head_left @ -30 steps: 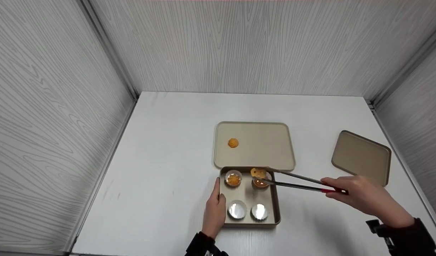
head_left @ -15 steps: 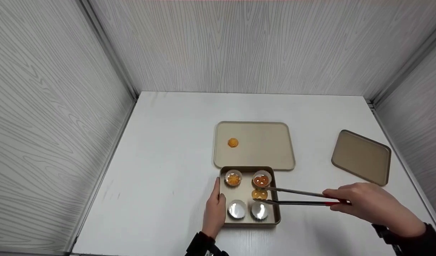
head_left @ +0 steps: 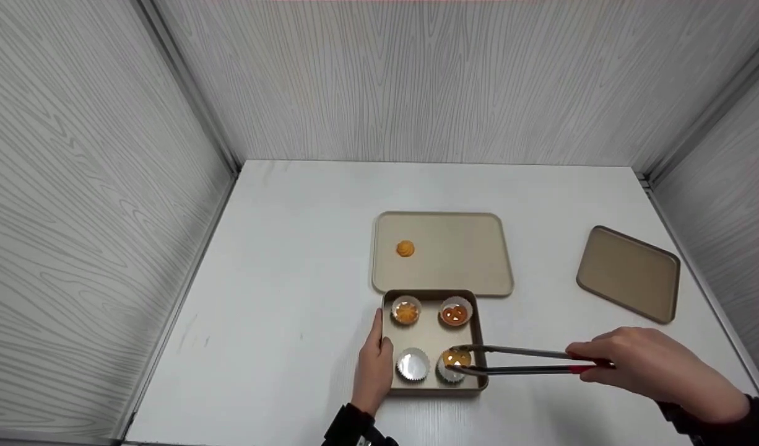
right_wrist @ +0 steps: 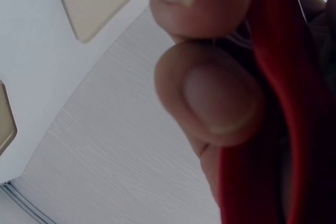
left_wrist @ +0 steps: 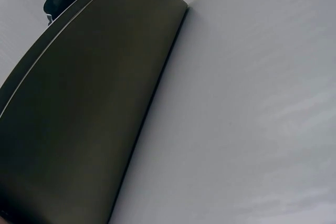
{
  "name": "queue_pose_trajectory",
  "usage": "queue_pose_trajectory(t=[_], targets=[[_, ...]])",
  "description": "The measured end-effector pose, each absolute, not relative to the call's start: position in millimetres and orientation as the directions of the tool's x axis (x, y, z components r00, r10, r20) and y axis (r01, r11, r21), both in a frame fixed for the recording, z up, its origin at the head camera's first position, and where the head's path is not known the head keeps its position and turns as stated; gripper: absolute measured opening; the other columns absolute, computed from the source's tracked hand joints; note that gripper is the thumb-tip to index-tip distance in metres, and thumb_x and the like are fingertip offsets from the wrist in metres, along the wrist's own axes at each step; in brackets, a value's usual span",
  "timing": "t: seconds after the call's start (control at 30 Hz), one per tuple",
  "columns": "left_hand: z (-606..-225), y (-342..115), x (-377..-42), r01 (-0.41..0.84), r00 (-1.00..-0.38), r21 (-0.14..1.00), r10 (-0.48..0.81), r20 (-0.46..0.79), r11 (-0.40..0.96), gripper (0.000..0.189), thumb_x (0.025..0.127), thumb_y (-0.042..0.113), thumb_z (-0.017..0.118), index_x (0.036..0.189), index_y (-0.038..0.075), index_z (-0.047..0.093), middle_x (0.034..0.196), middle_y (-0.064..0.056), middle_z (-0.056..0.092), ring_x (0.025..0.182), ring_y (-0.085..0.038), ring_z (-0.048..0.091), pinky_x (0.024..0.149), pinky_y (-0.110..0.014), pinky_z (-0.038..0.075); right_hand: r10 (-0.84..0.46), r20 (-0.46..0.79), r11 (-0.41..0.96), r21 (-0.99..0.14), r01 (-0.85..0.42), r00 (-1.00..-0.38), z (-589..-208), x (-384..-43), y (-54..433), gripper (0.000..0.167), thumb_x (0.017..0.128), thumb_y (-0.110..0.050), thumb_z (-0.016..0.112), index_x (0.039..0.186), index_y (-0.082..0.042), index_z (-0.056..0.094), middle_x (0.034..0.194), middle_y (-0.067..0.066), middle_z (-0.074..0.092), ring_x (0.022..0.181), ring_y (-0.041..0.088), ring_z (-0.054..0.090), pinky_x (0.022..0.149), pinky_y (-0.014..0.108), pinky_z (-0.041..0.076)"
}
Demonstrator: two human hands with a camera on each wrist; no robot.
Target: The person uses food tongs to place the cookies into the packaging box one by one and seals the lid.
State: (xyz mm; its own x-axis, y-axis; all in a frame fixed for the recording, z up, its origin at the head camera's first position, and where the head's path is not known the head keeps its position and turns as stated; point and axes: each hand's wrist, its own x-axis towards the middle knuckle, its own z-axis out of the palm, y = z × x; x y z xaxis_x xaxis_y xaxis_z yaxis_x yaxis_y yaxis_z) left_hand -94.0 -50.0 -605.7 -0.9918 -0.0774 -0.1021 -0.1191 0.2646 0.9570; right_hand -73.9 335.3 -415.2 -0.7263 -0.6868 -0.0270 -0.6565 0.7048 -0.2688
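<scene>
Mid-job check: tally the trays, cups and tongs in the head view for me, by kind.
Trays: 3 (deep tray, flat tray, side tray)
Cups: 4 (far-left cup, far-right cup, near-left cup, near-right cup)
Tongs: 1
Total: 8

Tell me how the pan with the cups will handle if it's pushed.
The pan looks low and broad, so it would probably slide rather than tip. In the head view its far rim overlaps the tray, so pushing that way might bump it. The cups sit apart inside, so they could shift about.
</scene>
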Motion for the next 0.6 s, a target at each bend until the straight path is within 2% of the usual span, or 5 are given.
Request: queue_pose_trajectory(t=[0.03,0.27,0.47,0.57,0.6], targets=[[-605.6,-49.9,-94.0,-0.117,-0.992,0.958,-0.076,-0.1,0.263,0.057,0.108,0.013,0.038,0.164,0.018,0.025,0.166,-0.002,0.03,0.105,-0.025,0.056,0.09,-0.038,0.042,-0.684,-0.042,0.708,-0.274,-0.65,-0.728,-414.9,-73.6,335.0,0.034,0.08,-0.022,0.086,0.083,-0.035,0.055,0.072,-0.031,0.047,0.06,-0.008,0.038,0.052,0.019,0.032],[-605.2,-49.0,-94.0,-0.109,-0.992,0.962,-0.084,-0.09,0.25,0.057,0.108,0.013,0.038,0.164,0.017,0.026,0.167,0.0,0.029,0.127,-0.022,0.049,0.101,-0.041,0.038,-0.689,-0.041,0.707,-0.255,-0.66,-0.723,-417.1,-70.7,327.9,0.034,0.079,-0.023,0.086,0.08,-0.034,0.053,0.069,-0.031,0.045,0.059,-0.007,0.038,0.052,0.019,0.033],[-606.3,-49.2,-94.1,-0.117,-0.992,0.96,-0.081,-0.1,0.255,0.057,0.108,0.013,0.038,0.164,0.018,0.026,0.166,-0.002,0.031,0.11,-0.026,0.056,0.091,-0.038,0.043,-0.701,-0.049,0.699,-0.248,-0.671,-0.712,-421.9,-72.9,321.6,0.03,0.08,-0.024,0.085,0.08,-0.032,0.056,0.069,-0.03,0.049,0.059,-0.007,0.039,0.051,0.021,0.033],[-606.4,-49.0,-94.3,-0.126,-0.991,0.961,-0.078,-0.11,0.246,0.057,0.108,0.014,0.038,0.164,0.018,0.025,0.166,-0.002,0.03,0.115,-0.026,0.055,0.095,-0.04,0.042,-0.706,-0.03,0.695,-0.226,-0.683,-0.708,-423.6,-73.1,319.1,0.032,0.08,-0.024,0.086,0.079,-0.032,0.055,0.067,-0.029,0.046,0.058,-0.007,0.037,0.051,0.021,0.032],[-606.1,-48.8,-94.4,-0.13,-0.99,0.962,-0.078,-0.114,0.241,0.057,0.109,0.014,0.038,0.164,0.019,0.025,0.166,-0.002,0.03,0.121,-0.024,0.052,0.099,-0.04,0.04,-0.706,-0.023,0.695,-0.215,-0.686,-0.708,-424.2,-72.8,318.2,0.033,0.079,-0.024,0.086,0.078,-0.032,0.054,0.066,-0.029,0.044,0.058,-0.007,0.036,0.051,0.02,0.031]])
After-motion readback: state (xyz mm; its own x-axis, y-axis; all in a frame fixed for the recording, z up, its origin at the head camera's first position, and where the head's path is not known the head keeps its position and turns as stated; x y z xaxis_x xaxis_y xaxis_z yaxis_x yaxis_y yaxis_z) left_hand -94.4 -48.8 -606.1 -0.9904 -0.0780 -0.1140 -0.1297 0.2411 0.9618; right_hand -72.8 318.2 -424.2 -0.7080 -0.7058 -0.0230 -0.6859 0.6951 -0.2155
